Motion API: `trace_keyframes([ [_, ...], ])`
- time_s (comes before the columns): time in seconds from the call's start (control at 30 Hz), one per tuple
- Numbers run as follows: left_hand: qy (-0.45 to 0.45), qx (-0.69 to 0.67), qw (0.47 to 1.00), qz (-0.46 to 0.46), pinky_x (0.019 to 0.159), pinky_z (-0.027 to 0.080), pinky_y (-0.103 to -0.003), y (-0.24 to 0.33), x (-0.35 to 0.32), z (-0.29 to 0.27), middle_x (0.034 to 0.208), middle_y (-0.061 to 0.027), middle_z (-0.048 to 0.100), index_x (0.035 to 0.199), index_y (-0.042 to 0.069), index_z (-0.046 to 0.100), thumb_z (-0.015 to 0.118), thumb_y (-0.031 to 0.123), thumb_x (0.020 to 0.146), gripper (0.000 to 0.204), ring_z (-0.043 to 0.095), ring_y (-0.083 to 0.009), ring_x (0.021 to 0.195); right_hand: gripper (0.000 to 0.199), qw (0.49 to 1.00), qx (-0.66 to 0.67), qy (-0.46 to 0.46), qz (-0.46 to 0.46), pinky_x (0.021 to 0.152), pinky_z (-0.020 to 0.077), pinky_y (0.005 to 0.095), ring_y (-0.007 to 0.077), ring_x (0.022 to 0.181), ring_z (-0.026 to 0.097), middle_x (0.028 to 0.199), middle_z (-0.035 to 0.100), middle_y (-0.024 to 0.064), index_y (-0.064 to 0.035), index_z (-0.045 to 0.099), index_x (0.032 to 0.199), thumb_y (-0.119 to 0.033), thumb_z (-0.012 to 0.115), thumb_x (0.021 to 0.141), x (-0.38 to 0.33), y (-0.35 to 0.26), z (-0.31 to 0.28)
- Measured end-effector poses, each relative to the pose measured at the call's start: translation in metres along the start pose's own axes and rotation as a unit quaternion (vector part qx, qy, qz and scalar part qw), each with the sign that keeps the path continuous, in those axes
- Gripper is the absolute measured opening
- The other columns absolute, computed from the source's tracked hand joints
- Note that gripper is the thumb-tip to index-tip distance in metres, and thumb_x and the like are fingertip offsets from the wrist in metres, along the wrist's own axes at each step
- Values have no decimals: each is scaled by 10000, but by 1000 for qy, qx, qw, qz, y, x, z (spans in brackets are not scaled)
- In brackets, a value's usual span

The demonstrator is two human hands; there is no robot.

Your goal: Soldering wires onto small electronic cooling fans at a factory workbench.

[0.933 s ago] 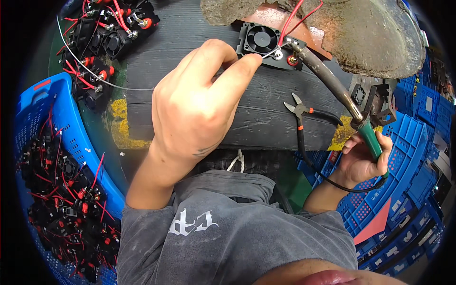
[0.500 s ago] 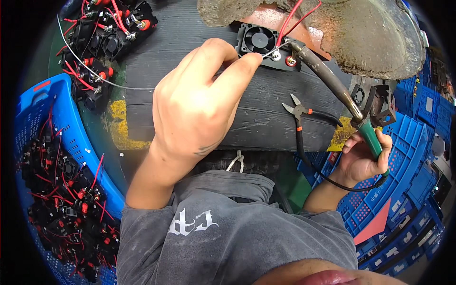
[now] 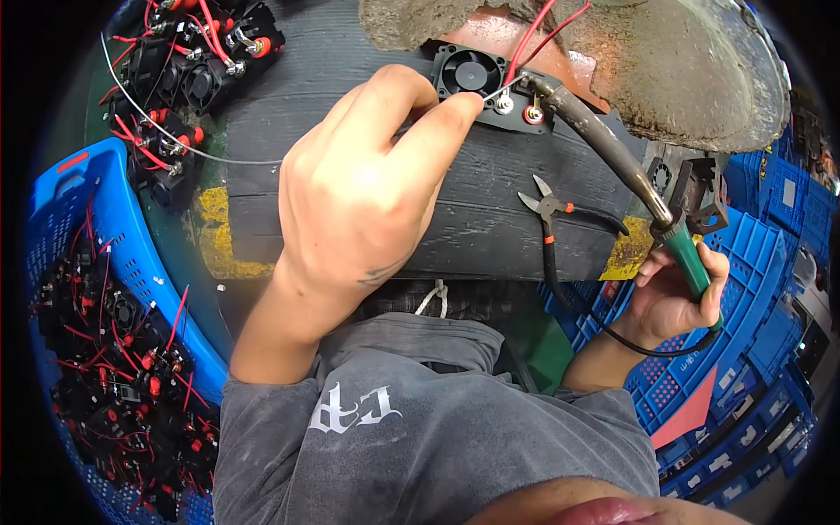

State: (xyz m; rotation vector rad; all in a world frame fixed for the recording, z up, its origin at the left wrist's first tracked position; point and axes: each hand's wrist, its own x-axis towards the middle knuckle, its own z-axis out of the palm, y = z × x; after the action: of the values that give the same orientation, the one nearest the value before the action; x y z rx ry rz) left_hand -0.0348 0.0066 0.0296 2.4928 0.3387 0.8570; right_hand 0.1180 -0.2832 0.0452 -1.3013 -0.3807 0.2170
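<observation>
Though bare — right hand [image 3: 669,309] around soldering iron [image 3: 621,166].

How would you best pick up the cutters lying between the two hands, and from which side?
Probably by both black handles, just behind the orange bands, coming from the near right. The cutters lie with their open blades pointing away and to the left, while the handles splay, one rightward and one toward the person, so that grip should stay clear of the blades.

The board [image 3: 481,210] offers room left of the pliers [image 3: 548,206]; the soldering iron [image 3: 612,154] bars their upper right.
</observation>
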Motion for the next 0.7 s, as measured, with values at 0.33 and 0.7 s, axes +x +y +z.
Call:
trace_keyframes([
  [0.33, 8, -5, 1000, -4, 621, 509, -316, 0, 0, 2, 847, -75, 626, 1042, 58, 762, 757, -57, 765, 300, 639, -217, 694, 531, 999, -7, -32, -7, 417, 549, 325, 285, 531, 651, 883, 672, 309, 34, 587, 1161, -456, 549, 959, 4, -9, 2],
  [0.7, 23, -36, 999, -17, 614, 508, -319, -2, -3, 6, 837, -78, 624, 1027, 50, 758, 748, -72, 781, 275, 632, -215, 681, 560, 1000, -6, 7, -7, 380, 528, 310, 284, 512, 650, 875, 676, 305, 11, 582, 1176, -502, 506, 964, 1, -11, 0],
])
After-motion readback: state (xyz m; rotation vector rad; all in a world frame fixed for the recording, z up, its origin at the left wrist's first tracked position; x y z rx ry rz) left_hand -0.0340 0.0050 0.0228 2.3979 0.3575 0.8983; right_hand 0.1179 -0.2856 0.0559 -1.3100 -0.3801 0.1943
